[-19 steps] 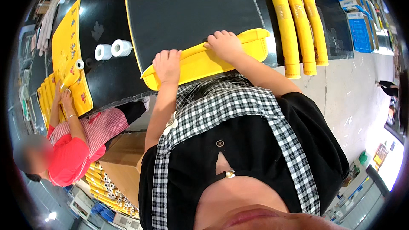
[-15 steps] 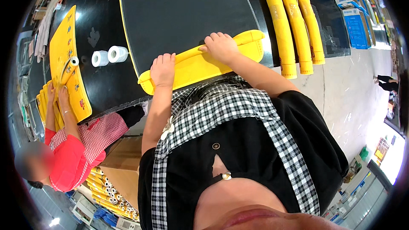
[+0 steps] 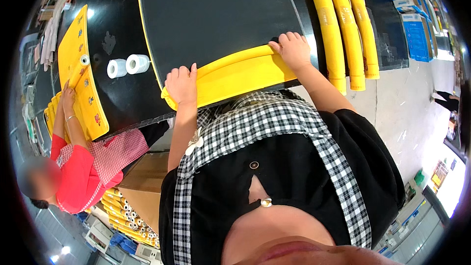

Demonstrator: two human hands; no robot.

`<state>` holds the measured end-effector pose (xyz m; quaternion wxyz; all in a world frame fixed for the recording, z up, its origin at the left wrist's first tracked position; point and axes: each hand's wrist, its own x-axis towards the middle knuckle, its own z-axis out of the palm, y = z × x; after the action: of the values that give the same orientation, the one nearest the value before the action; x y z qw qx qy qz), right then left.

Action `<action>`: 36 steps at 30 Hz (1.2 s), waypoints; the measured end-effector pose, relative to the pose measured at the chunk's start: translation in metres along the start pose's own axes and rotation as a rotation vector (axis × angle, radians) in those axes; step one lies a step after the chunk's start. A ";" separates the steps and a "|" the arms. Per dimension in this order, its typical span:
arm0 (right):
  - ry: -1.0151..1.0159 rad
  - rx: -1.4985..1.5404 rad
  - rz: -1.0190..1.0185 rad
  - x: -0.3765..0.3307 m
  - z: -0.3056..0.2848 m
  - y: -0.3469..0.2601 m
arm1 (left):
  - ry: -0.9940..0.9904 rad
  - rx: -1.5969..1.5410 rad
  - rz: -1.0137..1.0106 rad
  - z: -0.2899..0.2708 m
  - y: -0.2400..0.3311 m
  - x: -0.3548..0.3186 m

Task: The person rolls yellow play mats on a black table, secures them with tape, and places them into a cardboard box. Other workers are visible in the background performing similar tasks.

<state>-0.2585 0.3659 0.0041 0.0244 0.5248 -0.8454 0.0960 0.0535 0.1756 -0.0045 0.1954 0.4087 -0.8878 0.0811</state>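
Yellow sheet (image 3: 240,79) (curled) touches left hand (image 3: 182,85) and right hand (image 3: 294,52)

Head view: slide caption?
Left hand and right hand on the curled yellow end of a flat black sheet, beside three yellow rolls.

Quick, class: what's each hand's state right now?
Left hand: closed, holding the yellow sheet near its left end.
Right hand: closed, holding its right end.

The left hand (image 3: 182,85) and right hand (image 3: 293,50) hold a yellow mat (image 3: 240,76) by its folded edge. Left of the mat are two white rolls (image 3: 141,64); right of it, three yellow tubes (image 3: 347,25).
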 end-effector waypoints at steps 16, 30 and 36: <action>0.152 0.186 0.061 -0.006 -0.018 0.001 | 0.025 -0.199 -0.268 -0.025 0.009 -0.004; 0.162 0.142 0.018 -0.029 -0.004 -0.011 | 0.013 -0.298 0.016 -0.027 -0.008 -0.050; 0.175 0.188 -0.056 -0.041 -0.010 -0.012 | -0.021 -0.305 0.078 -0.015 -0.021 -0.043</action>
<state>-0.2300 0.3991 0.0095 0.0517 0.5379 -0.8123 0.2194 0.0990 0.1957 -0.0089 0.2428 0.3402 -0.9070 -0.0516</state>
